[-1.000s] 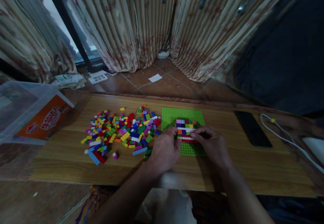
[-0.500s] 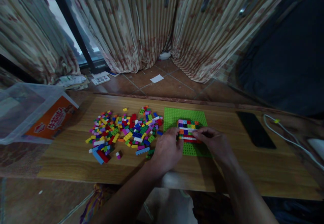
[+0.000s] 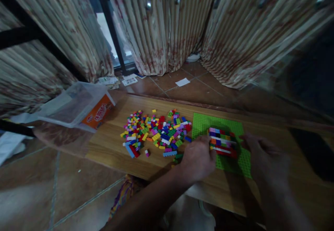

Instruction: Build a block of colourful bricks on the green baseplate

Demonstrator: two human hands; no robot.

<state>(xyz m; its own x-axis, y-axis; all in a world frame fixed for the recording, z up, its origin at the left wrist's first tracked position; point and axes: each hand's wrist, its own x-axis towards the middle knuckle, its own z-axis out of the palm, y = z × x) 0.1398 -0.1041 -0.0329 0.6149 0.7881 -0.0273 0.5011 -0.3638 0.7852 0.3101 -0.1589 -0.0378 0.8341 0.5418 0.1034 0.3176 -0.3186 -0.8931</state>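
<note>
The left hand (image 3: 197, 159) rests curled against the near-left edge of a small brick build (image 3: 221, 141), fingers half closed on its side; the right hand (image 3: 263, 156), blurred, sits just right of it, and I cannot tell its grip. The build sits between both hands on a studded green baseplate (image 3: 238, 161). Likely light, rigid plastic, best pinched by its flat sides. Left of the left hand lies a loose pile of bricks (image 3: 156, 135) on the wooden table (image 3: 112, 147).
</note>
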